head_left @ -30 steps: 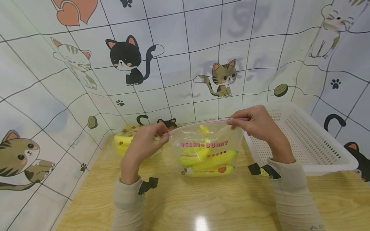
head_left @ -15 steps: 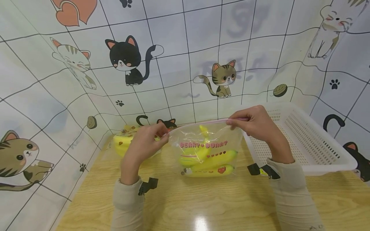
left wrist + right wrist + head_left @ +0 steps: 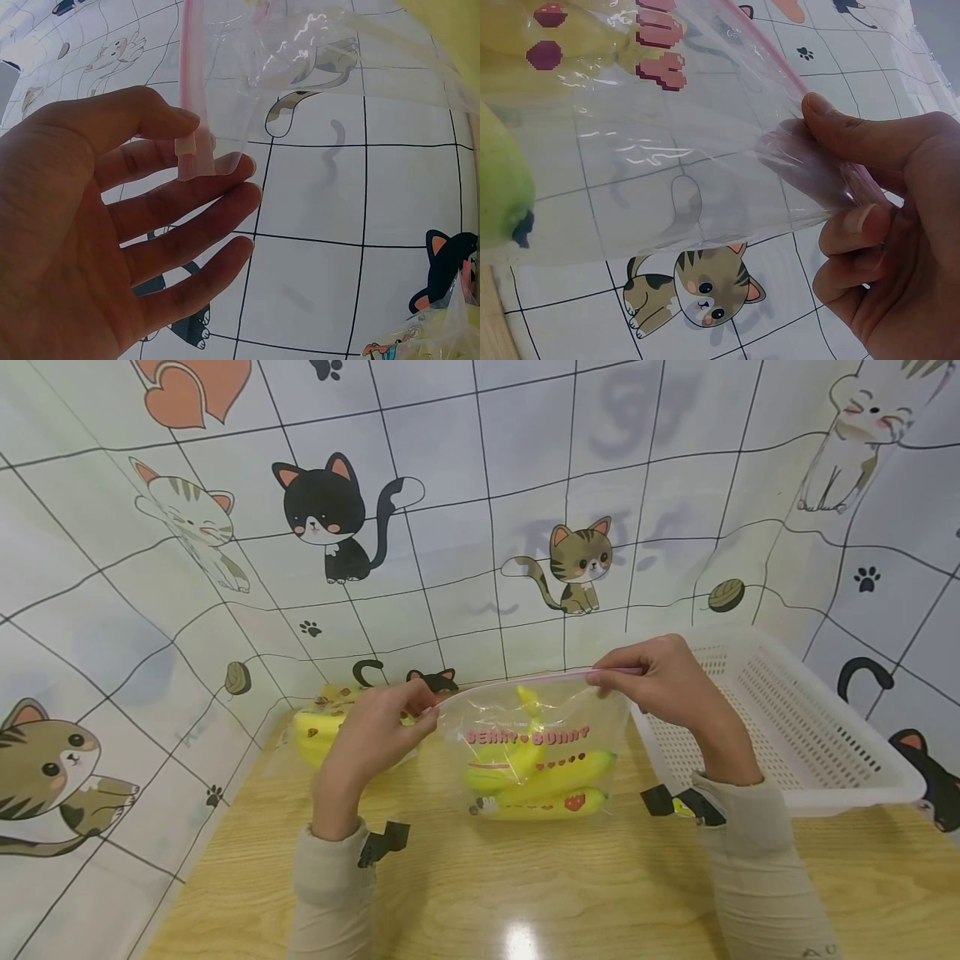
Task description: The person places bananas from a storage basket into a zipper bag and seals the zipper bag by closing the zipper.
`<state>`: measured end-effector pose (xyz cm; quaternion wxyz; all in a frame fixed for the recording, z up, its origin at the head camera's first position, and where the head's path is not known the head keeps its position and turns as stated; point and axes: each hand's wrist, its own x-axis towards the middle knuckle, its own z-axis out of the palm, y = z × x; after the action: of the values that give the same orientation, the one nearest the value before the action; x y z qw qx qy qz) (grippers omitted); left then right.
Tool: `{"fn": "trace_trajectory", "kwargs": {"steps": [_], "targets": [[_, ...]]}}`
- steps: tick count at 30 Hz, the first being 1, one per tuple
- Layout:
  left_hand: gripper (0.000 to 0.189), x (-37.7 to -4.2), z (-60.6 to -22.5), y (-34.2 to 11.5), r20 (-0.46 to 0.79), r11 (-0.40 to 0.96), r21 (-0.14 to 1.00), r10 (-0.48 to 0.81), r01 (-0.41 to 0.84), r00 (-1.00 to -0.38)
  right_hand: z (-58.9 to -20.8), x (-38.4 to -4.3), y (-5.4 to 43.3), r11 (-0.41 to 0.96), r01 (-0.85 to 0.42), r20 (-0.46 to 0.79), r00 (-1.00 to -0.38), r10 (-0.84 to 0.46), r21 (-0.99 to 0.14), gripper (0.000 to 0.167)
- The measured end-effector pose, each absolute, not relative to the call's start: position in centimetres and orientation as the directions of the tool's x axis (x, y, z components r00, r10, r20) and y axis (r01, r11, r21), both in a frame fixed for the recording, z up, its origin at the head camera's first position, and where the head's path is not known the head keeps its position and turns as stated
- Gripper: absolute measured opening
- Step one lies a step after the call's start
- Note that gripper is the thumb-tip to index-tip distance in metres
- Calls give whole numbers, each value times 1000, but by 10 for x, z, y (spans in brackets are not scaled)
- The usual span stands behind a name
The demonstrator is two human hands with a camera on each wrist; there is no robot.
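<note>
A clear zip bag with "BERRY BUNNY" print and a pink zip edge hangs upright between the two hands. Several yellow bananas with greenish ends lie inside it. With thumb and index finger, my left hand pinches the bag's top left corner, at a small pale piece on the zip; its other fingers are spread. My right hand pinches the pink zip strip near the top right corner, thumb in front and fingers behind the film.
Behind the left hand lies another clear bag with yellow contents. A white perforated basket stands at the right on the wooden table. A cat-printed sheet rises behind and at both sides.
</note>
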<state>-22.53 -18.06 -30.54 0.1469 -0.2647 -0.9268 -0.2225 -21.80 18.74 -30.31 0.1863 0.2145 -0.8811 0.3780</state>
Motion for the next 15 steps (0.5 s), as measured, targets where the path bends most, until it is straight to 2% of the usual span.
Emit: {"fn": "trace_trajectory", "kwargs": {"steps": [15], "targets": [[9, -226, -306, -180, 394, 763, 326, 427, 558, -814, -302, -216, 186, 616, -509, 476, -847, -236, -601, 12]]}}
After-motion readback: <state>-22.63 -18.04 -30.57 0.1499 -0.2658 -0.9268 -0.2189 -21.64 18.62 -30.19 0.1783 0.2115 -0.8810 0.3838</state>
